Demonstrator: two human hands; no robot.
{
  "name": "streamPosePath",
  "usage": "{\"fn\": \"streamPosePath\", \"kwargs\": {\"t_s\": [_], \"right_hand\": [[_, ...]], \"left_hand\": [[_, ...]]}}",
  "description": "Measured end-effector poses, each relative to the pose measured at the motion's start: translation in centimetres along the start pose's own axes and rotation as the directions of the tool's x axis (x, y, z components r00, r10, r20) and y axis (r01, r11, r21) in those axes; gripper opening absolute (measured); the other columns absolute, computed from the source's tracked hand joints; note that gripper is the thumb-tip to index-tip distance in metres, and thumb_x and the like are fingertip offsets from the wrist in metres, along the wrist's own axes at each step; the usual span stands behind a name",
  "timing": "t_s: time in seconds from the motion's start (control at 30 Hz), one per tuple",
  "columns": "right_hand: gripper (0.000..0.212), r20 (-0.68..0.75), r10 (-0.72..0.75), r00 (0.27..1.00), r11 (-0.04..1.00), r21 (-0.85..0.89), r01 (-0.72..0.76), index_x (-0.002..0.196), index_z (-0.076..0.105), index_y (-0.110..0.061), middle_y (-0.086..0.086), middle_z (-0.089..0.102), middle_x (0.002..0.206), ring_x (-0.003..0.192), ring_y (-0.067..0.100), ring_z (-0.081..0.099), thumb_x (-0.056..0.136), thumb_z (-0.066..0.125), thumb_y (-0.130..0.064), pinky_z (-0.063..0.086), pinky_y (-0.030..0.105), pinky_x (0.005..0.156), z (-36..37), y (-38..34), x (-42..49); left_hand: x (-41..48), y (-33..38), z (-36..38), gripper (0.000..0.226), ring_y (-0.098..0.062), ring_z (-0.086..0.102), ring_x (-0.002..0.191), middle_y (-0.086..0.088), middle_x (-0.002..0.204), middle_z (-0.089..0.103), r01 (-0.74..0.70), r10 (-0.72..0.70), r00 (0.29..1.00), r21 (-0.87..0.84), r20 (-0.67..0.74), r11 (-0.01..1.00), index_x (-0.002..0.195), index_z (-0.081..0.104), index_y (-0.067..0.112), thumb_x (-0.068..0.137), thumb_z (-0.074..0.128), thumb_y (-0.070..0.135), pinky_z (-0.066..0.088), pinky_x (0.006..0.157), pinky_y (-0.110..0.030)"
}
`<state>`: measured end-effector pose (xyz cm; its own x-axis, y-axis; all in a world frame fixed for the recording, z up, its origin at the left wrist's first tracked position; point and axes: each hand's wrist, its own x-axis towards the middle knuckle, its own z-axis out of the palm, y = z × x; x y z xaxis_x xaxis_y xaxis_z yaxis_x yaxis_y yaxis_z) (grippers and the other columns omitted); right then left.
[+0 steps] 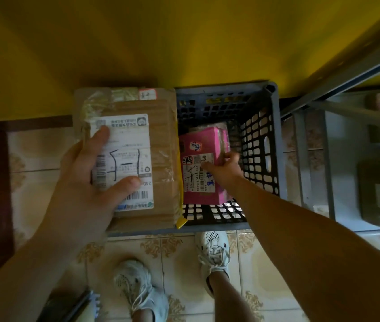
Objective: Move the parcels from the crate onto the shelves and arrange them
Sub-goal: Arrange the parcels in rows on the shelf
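Printed 68 stands on the pink parcel, 240 on the brown parcel's white label.

Single head-worn wide-angle view, facing steeply down, close above the crate, tiled floor and the shoes.

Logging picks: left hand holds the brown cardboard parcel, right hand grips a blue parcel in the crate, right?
No: the head view shows the right hand gripping a pink parcel, not blue, in the crate; left hand holds the brown cardboard parcel.

Parcel storeroom, grey metal shelves, labelled pink parcel in plastic crate, patterned tiled floor, yellow wall
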<state>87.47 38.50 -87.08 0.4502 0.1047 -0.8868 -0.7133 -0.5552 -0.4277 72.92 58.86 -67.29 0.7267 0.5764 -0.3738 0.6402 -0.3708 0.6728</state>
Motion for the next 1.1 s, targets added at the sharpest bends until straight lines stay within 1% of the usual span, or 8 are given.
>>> {"fn": "streamPosePath", "kwargs": {"t_s": [0.17,0.33,0.47,0.6,0.73,0.83,1.0,1.1], "right_hand": [[0.092,-0.082,-0.111,0.99,0.991,-0.089,0.104,0.144,0.023,-0.04,0.008,0.052,0.133,0.113,0.034,0.06,0.074,0.083,-0.038,0.059,0.053,0.084,-0.2,-1.3,-3.5],[0.076,-0.145,-0.189,0.971,0.979,0.048,0.198,0.147,0.028,-0.036,0.002,0.064,0.121,0.098,0.023,0.069,0.086,0.073,-0.038,0.061,0.042,0.077,-3.5,-3.5,-9.0],[0.074,-0.14,-0.242,0.96,0.947,0.18,0.265,0.149,0.035,-0.034,-0.002,0.071,0.115,0.094,0.021,0.073,0.087,0.074,-0.033,0.058,0.05,0.088,-5.4,-5.6,-14.1],[0.048,-0.067,-0.322,0.945,0.926,0.186,0.328,0.125,0.045,-0.042,-0.008,0.072,0.104,0.087,0.014,0.073,0.09,0.073,-0.025,0.06,0.038,0.075,-5.8,-7.2,-18.3],[0.041,-0.046,-0.329,0.943,0.91,0.25,0.33,0.123,0.05,-0.035,-0.001,0.075,0.096,0.081,0.019,0.075,0.092,0.069,-0.016,0.059,0.03,0.06,-6.4,-8.4,-20.9],[0.032,-0.059,-0.339,0.939,0.892,0.297,0.34,0.11,0.058,-0.038,0.004,0.076,0.096,0.081,0.023,0.076,0.093,0.066,-0.012,0.059,0.03,0.056,-7.1,-9.1,-22.9],[0.036,-0.028,-0.367,0.93,0.856,0.382,0.349,0.126,0.057,-0.027,0.005,0.077,0.098,0.085,0.026,0.075,0.094,0.063,-0.012,0.06,0.038,0.063,-8.4,-12.0,-28.4],[0.044,-0.029,-0.397,0.917,0.836,0.402,0.374,0.136,0.053,-0.023,0.009,0.076,0.106,0.092,0.031,0.074,0.094,0.064,-0.016,0.059,0.048,0.077,-9.0,-14.1,-32.8]], "left_hand": [[-0.1,0.6,-0.2,0.081,0.005,0.035,0.118,0.021,0.133,0.028,0.038,-0.038,0.999,-0.039,0.016,0.999,0.134,0.026,0.054,0.077,0.078,0.028,0.035,0.085,-0.005],[0.1,2.0,-1.2,0.081,-0.009,0.041,0.127,0.02,0.134,0.031,0.106,-0.103,0.994,-0.071,0.042,0.992,0.143,0.033,0.044,0.078,0.077,0.025,0.044,0.105,-0.038],[-0.1,3.7,-2.2,0.08,-0.005,0.049,0.111,0.016,0.13,0.041,0.134,-0.124,0.988,-0.117,0.089,0.984,0.147,0.033,0.033,0.081,0.075,0.017,0.048,0.071,-0.006],[-0.3,5.2,-3.2,0.08,0.005,0.053,0.088,0.012,0.125,0.047,0.167,-0.143,0.978,-0.158,0.151,0.973,0.148,0.033,0.03,0.082,0.075,0.012,0.043,0.058,0.002],[-0.7,6.3,-4.6,0.081,0.005,0.057,0.087,0.019,0.112,0.056,0.196,-0.16,0.974,-0.241,0.162,0.95,0.144,0.032,0.035,0.081,0.075,0.011,0.049,0.061,-0.007],[-1.4,7.1,-6.2,0.084,-0.009,0.057,0.101,0.008,0.13,0.05,0.221,-0.205,0.975,-0.28,0.088,0.934,0.141,0.028,0.022,0.076,0.08,0.014,0.054,0.074,-0.026],[-4.4,12.0,-11.7,0.082,0.002,0.059,0.089,0.025,0.102,0.057,0.208,-0.17,0.975,-0.318,0.146,0.925,0.138,0.03,0.04,0.078,0.075,0.007,0.049,0.066,-0.018],[-6.9,15.1,-15.8,0.093,0.004,0.065,0.092,0.025,0.099,0.069,0.184,-0.112,0.975,-0.41,0.193,0.894,0.147,0.024,0.042,0.08,0.066,-0.007,0.049,0.075,-0.019]]}}
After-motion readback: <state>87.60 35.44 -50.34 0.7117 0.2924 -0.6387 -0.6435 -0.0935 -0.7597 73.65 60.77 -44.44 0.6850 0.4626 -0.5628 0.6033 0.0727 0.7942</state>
